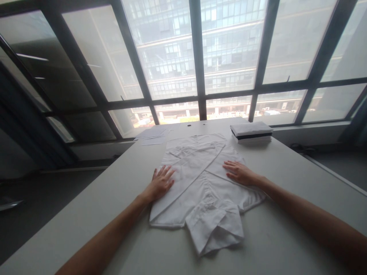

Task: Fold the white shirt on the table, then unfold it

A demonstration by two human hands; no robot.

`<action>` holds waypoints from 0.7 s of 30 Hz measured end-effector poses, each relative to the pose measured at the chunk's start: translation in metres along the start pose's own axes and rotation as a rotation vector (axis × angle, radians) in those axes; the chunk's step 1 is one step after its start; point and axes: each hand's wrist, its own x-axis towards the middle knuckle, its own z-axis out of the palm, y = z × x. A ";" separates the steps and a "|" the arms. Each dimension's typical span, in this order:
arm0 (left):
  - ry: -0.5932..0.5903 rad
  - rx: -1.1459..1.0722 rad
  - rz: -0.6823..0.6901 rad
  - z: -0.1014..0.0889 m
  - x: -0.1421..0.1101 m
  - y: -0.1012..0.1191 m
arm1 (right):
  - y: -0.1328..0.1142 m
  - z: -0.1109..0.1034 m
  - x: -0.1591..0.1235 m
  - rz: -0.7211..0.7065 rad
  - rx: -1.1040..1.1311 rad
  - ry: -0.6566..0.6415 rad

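Note:
A white short-sleeved garment [197, 164], perhaps a shirt or blouse, lies spread on the white table in the head view. One sleeve, gathered and creased, points toward me at the near side. My left hand [163, 182] rests on the garment's left edge with its fingers stretched out. On the opposite side, my right hand [239, 172] lies flat on the cloth, fingers extended and pointing inward. Neither hand grips the fabric. Diagonal fold or seam lines cross the middle of the garment.
The white table [120, 191] reaches to the windows [197, 57]. At its far right stands a stack of folded cloth [252, 131], white with a dark layer. Several paper sheets [151, 134] lie at the far left. A dark curtain [28, 118] hangs at the left.

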 end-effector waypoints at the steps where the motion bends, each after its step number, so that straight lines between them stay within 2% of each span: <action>1: 0.041 0.018 0.027 -0.004 -0.001 0.006 | 0.000 0.001 0.000 -0.002 0.001 0.007; 4: 0.062 0.008 0.115 -0.014 -0.002 0.025 | 0.000 0.001 0.000 -0.002 -0.012 0.009; 9: -0.205 -0.094 0.089 -0.012 -0.005 0.043 | 0.000 0.001 0.000 -0.005 -0.023 -0.001; 11: -0.263 -0.118 0.076 -0.011 -0.005 0.043 | 0.000 0.001 0.000 -0.006 -0.023 -0.008; 21: -0.257 -0.141 0.051 -0.015 -0.003 0.047 | -0.003 -0.003 0.000 0.014 -0.025 -0.001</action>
